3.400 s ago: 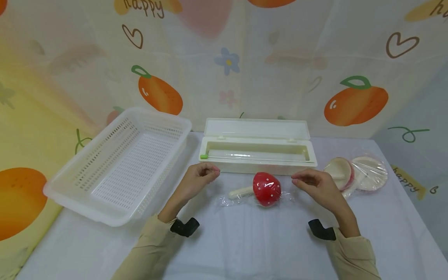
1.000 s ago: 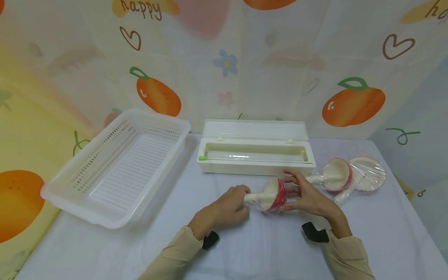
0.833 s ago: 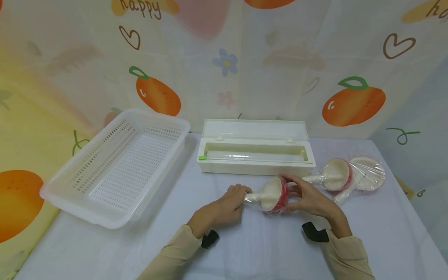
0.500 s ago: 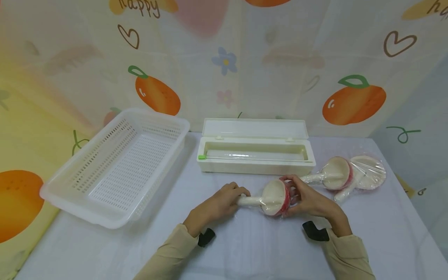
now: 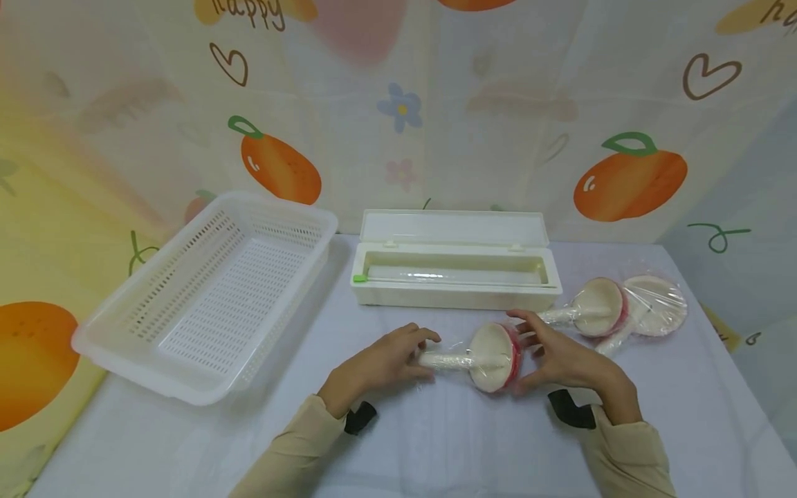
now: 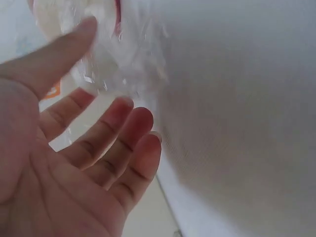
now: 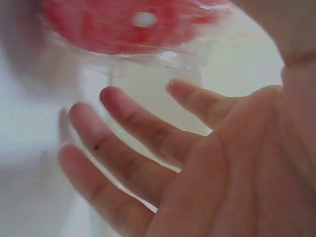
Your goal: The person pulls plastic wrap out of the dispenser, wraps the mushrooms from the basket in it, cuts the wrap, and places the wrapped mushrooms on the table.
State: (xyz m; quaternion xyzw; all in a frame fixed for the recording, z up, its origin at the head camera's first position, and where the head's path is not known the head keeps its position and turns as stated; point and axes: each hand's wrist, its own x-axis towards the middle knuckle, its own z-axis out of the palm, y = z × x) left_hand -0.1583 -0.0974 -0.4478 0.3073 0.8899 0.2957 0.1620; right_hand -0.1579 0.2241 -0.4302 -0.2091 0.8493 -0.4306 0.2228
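Note:
A toy mushroom (image 5: 488,358), wrapped in clear cling film, lies on its side on the white tablecloth, its pale underside and stem towards the left. My left hand (image 5: 382,363) is spread loosely at the stem end; in the left wrist view its thumb and fingers stand apart beside the crinkled film (image 6: 126,59). Beside the cap is my right hand (image 5: 566,360), fingers parted and gripping nothing. The right wrist view shows the red, white-dotted cap (image 7: 131,24) just beyond those fingers. Whether any fingertip still touches the film is hard to tell.
Behind the mushroom stands a cling film dispenser (image 5: 461,297) with its lid up and a green slider (image 5: 360,279). A white perforated basket (image 5: 205,394) is on the left. Two more wrapped mushrooms (image 5: 600,308) (image 5: 656,304) lie at the right, near the table's edge.
Earlier the mushroom lay red side up between the hands; then both hands held and turned it. Now it rests slightly nearer, and both hands have loosened and drawn apart from it.

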